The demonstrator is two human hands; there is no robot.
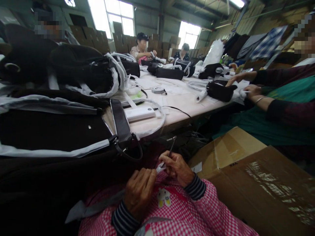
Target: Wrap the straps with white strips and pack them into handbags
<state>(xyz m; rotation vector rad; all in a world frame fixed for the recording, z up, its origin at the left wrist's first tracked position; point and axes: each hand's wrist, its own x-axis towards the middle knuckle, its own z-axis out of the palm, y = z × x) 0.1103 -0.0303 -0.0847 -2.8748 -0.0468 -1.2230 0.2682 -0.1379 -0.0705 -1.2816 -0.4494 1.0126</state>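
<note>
My right hand (179, 167) is closed in a pinch around a thin dark strap (171, 147). A small metal piece shows at the strap's upper end. Close beside it, my left hand (140, 191) has its fingers curled, and its back faces me. Between the two hands shows a bit of white wrapping (161, 168); what the left fingers hold is mostly hidden. A pale wrapping strip (98, 206) trails out on the left, across my lap. Both hands are over a pink checked apron (183, 211).
A large dark bag (49, 131) with white-wrapped handles lies at the left. The worktable (177, 111) bears a white power bank (140, 113), a cable and several dark bags. An opened cardboard box (246, 177) stands at my right. Co-workers sit around the table; one at right handles a bag (221, 91).
</note>
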